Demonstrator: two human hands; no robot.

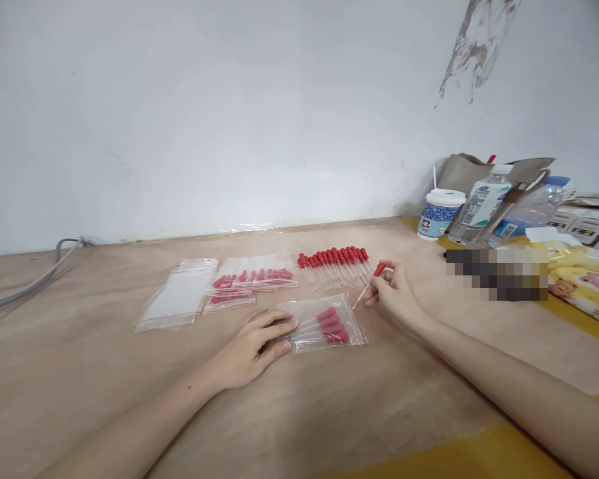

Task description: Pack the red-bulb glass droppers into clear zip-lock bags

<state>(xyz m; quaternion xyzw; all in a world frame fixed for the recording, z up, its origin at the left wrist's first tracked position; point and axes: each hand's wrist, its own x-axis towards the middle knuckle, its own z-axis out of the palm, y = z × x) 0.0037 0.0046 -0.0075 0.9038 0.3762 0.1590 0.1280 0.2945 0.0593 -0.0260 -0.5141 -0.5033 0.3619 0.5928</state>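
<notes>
At the left edge, a grey cable (16, 297) runs over the table (259, 432) to the foot of the white wall (180, 120). Left of centre lie flat clear bags (180, 293) with red-lined edges, one over another, and just beside them filled bags (254, 265), overlapping, with red bulbs showing through the plastic. Below these, the left hand (257, 346) rests palm down, its grip fairly wide, thumb and fingers apart on the left end of a clear bag (304, 342) at the centre of the frame. Several droppers lie inside that bag, thin stems toward the hand and red bulbs near the red-lined right end. Above it, slightly right of centre, is a row of droppers (334, 255), side by side, bulbs toward the wall. Just right of the row, the right hand (397, 293) has its grip narrow, holding one dropper (379, 269) tilted, bulb up, tip down close to the bag's right end; whether they touch I cannot tell. Farther right stand a paper cup (439, 219) with lid and straw, a clear bottle (484, 203) and a blue-capped bottle (542, 203), then boxes (586, 226) and a yellow package (586, 293) at the right edge.
</notes>
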